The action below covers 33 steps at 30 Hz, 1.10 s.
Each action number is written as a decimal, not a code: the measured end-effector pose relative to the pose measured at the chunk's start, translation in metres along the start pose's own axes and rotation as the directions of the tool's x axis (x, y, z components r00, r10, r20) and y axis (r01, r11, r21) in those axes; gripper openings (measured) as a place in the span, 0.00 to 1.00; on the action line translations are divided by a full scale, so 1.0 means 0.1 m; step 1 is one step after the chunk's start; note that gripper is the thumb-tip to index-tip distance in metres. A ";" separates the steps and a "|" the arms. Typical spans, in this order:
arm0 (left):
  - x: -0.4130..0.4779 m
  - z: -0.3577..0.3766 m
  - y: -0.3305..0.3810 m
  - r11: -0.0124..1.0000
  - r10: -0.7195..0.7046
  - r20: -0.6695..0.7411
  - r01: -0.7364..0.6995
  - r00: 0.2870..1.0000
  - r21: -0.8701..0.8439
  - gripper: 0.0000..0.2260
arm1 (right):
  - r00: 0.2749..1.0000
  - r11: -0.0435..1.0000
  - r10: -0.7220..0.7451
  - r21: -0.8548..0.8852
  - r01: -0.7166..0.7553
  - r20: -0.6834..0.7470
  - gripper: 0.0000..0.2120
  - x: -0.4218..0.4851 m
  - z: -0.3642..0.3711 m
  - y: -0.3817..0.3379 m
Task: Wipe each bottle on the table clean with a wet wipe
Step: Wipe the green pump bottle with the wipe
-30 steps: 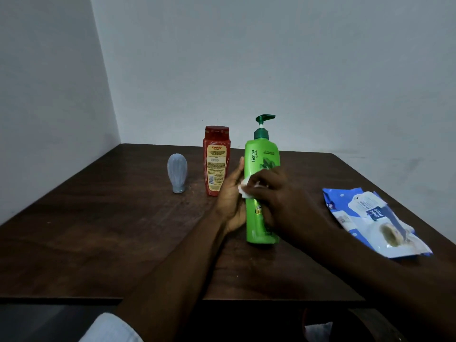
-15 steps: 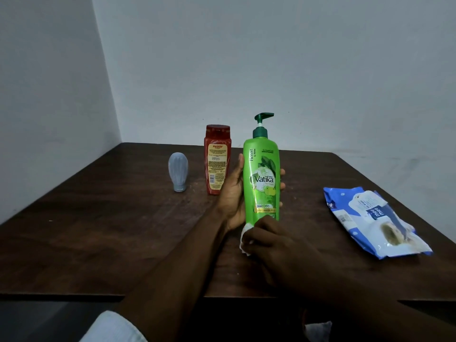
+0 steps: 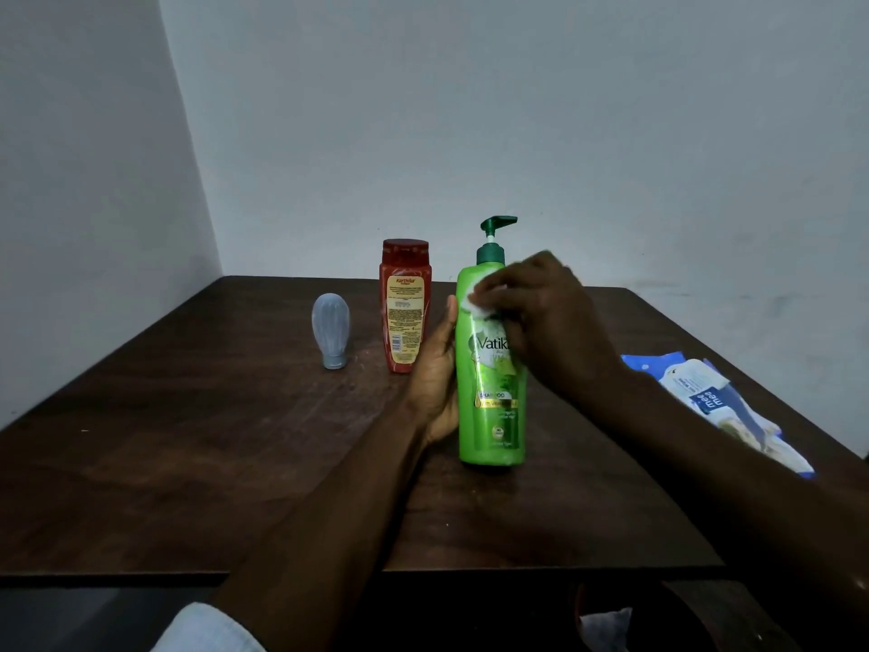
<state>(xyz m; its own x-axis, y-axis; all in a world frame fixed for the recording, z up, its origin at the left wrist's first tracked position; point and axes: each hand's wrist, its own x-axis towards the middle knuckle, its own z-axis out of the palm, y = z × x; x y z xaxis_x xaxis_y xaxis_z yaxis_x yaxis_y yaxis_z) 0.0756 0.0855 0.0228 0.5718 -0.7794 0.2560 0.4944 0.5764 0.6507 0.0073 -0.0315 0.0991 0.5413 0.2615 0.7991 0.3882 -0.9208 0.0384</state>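
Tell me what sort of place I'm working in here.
Probably a plain room in a home, not a workshop: a dark wooden table pushed into a bare white wall corner, with a green shampoo bottle and a wet-wipe pack on it.

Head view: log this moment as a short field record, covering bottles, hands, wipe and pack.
green bottle: upright on the table, pump top, label facing the camera
left hand: gripping the green bottle's left side
right hand: pressing the wipe against the bottle's upper front
red bottle: upright, behind and left of the green one, untouched
grey bottle: standing on its cap, leftmost, untouched
wipes pack: lying flat on the right of the table
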 end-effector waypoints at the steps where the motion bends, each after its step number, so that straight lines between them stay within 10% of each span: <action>1: 0.00 0.00 0.00 1.000 -0.008 -0.005 0.008 1.000 0.029 0.27 | 0.998 0.998 0.056 0.028 -0.056 -0.026 0.13 0.09 0.01 0.04; 7: 0.00 0.00 0.02 0.998 -0.039 -0.029 0.040 0.999 0.037 0.30 | 0.981 0.971 0.184 0.166 -0.171 -0.067 0.19 0.18 0.03 0.08; 25: -0.03 0.01 0.03 0.998 -0.024 -0.058 0.028 0.998 0.065 0.37 | 0.998 0.956 -0.047 0.292 0.032 0.044 0.10 -1.20 0.09 -0.40; 30: -0.02 -0.01 0.04 0.998 -0.013 -0.034 0.016 0.999 0.068 0.38 | 0.994 0.920 0.095 0.378 -0.109 0.056 0.24 -1.28 0.04 -0.40; 33: -0.02 -0.02 0.04 0.998 -0.005 -0.032 0.007 0.999 0.062 0.37 | 0.984 0.911 0.179 0.372 -0.175 0.024 0.15 -1.29 0.02 -0.34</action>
<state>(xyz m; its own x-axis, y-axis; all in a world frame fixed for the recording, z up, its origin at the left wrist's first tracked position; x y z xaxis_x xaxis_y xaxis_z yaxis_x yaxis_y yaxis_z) 0.0775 0.0900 0.0234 0.5901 -0.7740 0.2296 0.4566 0.5545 0.6958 -0.0740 -0.0329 -0.0064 0.6200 0.0995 0.7783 0.5368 -0.7773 -0.3283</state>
